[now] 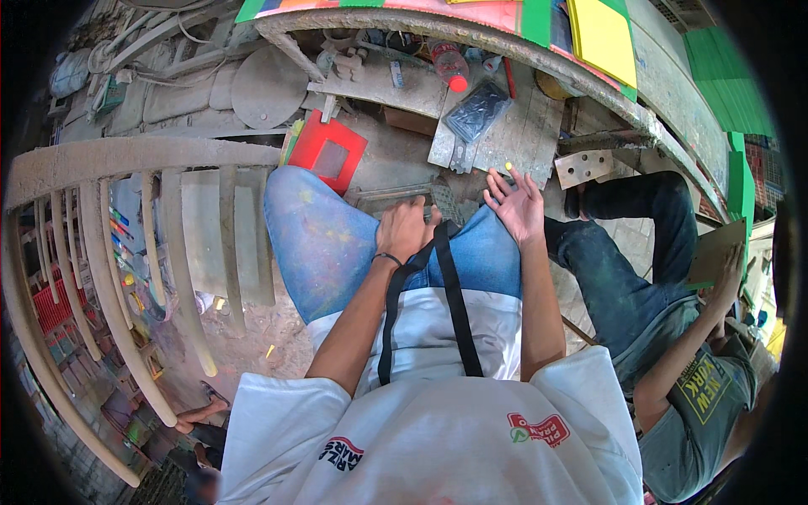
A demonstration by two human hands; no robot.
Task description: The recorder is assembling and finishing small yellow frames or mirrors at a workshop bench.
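Observation:
My left hand (404, 229) rests back-up on my paint-stained blue jeans (316, 236), its fingers together and its thumb apart. It wears a dark wristband and holds nothing visible. Palm up on my other thigh lies my right hand (519, 204), empty, with fingers loosely spread. A black strap (454, 303) hangs down my front between the forearms. Just beyond my left hand is a grey metal piece (443, 202), partly hidden. A red square frame (331, 151) leans near my left knee.
Ahead, a low shelf under the bench holds a red-capped bottle (449, 66) and a dark plastic-wrapped pack (477, 111). Yellow sheets (602, 38) lie on the bench top. A slatted wooden rack (143, 172) stands left. At right sits a person (673, 337) holding a board (715, 255).

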